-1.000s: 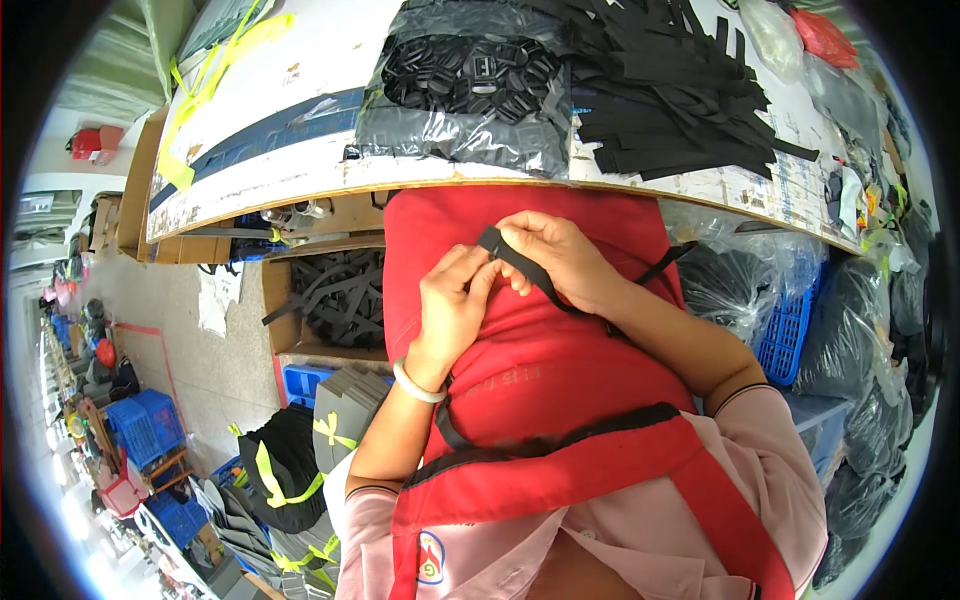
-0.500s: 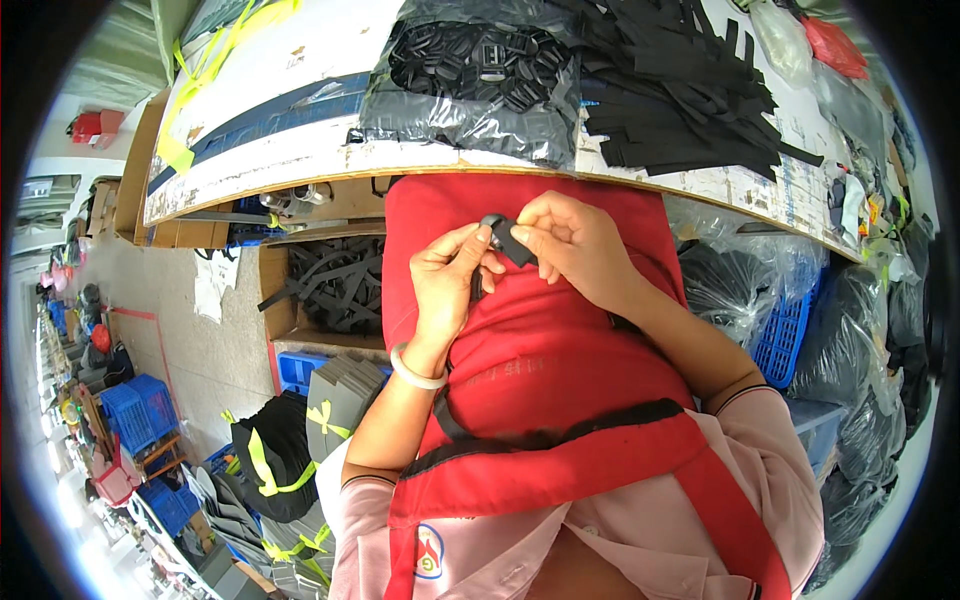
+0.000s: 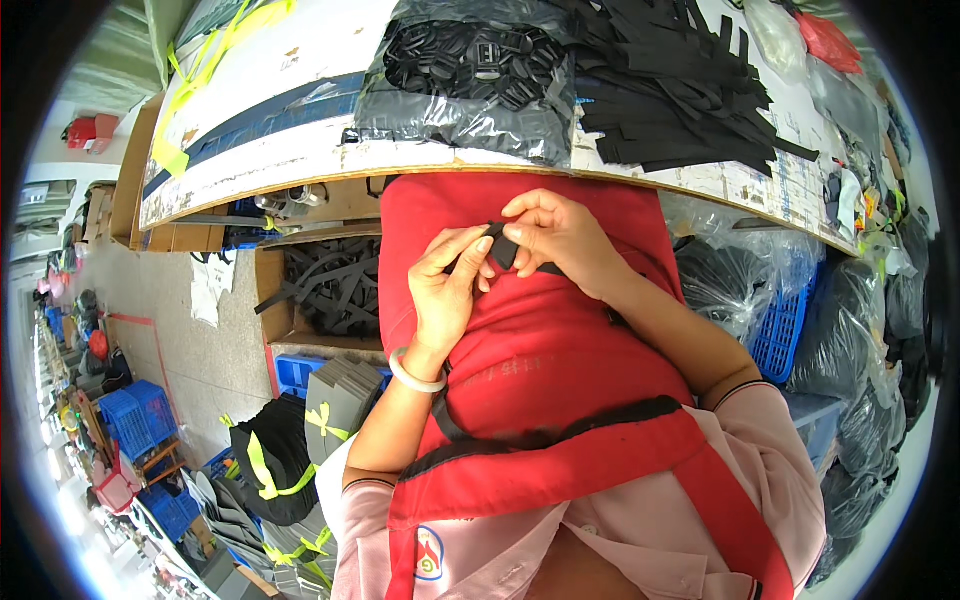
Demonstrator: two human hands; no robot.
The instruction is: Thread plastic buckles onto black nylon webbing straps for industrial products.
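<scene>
Over my red-aproned lap, both hands work on a short black webbing strap (image 3: 503, 250). My left hand (image 3: 448, 285) is closed, thumb and forefinger pinching the strap's left side. From the right, my right hand (image 3: 565, 245) pinches the same strap near its top between thumb and fingers. A dark strip of it shows below the right fingers. Whether a buckle sits on the strap is hidden by my fingers. Beyond my hands, on the white table (image 3: 290, 165), lie a plastic bag of black buckles (image 3: 480, 62) and a pile of cut black webbing straps (image 3: 680, 100).
Left of my lap stands a cardboard box (image 3: 270, 285) holding black straps. Grey stacks (image 3: 345, 395) and a black bundle (image 3: 275, 455) tied with yellow ribbon are nearer. To the right are a blue crate (image 3: 780, 335) and black plastic bags (image 3: 840, 340). The table edge lies just beyond my hands.
My fingers have shifted on the strap, and its rounded dark upper part is now covered. A strip of strap now shows below my right fingers. The left hand has tilted slightly inward.
</scene>
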